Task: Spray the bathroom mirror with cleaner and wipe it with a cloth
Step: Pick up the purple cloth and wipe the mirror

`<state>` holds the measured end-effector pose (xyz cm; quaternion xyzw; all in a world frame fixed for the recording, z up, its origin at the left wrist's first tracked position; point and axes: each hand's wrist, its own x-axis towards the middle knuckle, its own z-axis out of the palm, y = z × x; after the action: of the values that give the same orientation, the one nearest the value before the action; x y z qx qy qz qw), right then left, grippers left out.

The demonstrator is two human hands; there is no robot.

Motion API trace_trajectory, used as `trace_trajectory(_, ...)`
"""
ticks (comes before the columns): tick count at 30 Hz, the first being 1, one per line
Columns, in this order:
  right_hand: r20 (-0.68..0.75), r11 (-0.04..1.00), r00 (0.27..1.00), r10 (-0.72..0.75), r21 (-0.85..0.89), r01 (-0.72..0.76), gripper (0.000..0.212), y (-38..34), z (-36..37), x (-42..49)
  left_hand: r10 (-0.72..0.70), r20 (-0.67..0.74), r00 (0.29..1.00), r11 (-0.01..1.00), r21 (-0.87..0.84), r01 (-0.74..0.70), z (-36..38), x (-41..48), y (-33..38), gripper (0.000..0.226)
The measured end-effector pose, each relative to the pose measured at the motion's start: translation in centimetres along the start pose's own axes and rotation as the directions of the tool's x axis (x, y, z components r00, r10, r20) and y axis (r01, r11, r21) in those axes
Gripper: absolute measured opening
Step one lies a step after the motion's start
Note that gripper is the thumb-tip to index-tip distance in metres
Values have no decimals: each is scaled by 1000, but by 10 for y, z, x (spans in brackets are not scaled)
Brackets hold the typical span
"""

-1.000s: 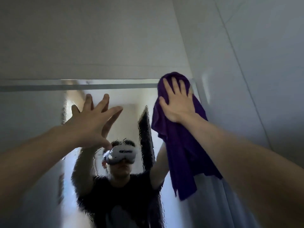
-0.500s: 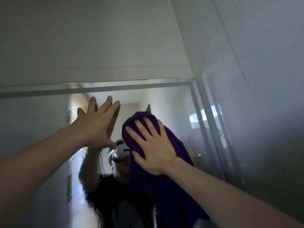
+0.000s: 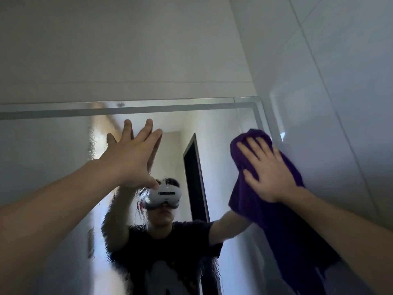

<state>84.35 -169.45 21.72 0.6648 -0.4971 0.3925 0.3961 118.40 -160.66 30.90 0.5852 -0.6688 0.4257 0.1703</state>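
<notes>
While the right arm is reaching up and rightward, the right hand (image 3: 268, 175) is pressing flat, fingers (image 3: 246, 153) straight and slightly spread, on the dark purple towelling cloth (image 3: 287, 226), holding it against the large rectangular wall mirror (image 3: 42, 167) near its top right corner. The cloth is hanging with its long axis downward, its bunched end uppermost, just beside the glossy white tiled wall (image 3: 340, 103). Farther left, the left hand (image 3: 129, 160) is lying open, fingers straight, palm towards the glass. A streaky wet film (image 3: 140, 207) is blurring the reflected white headset (image 3: 164, 194).
</notes>
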Motion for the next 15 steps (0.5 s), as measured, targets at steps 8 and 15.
trace_trajectory(8,-125,971,970,209,141,-191,70,-50,-31,132,0,28,1000,1000,-18,0,0,2,1,146)
trace_trajectory(15,-190,995,981,-50,74,65,71,-143,-35,151,22,6,1000,965,-261,-20,-13,-3,-5,150)
